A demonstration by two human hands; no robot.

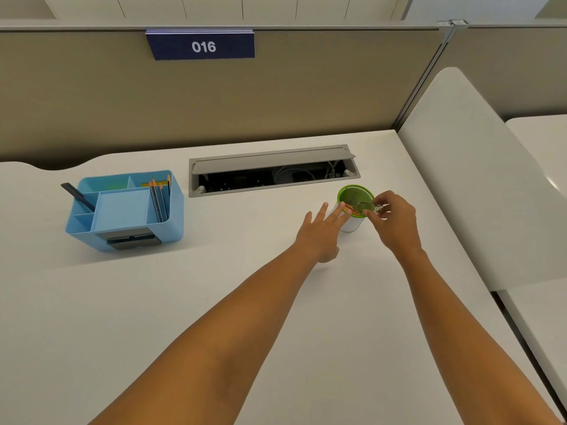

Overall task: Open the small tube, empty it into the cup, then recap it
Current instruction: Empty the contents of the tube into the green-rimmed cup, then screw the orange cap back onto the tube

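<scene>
A cup (355,194), green inside with a white outer wall, stands on the white desk right of centre. My right hand (395,222) pinches a small clear tube (369,207) and holds it tilted with its mouth over the cup's near rim. Orange bits (352,211) lie inside the cup by the rim. My left hand (322,234) is spread flat, palm down, with its fingertips touching the cup's left side. I cannot make out the tube's cap.
A blue desk organiser (122,210) with pencils and a dark pen stands at the left. An open grey cable hatch (273,170) lies just behind the cup. A beige partition with a "016" sign (201,46) closes the back; a white divider (478,179) rises at the right.
</scene>
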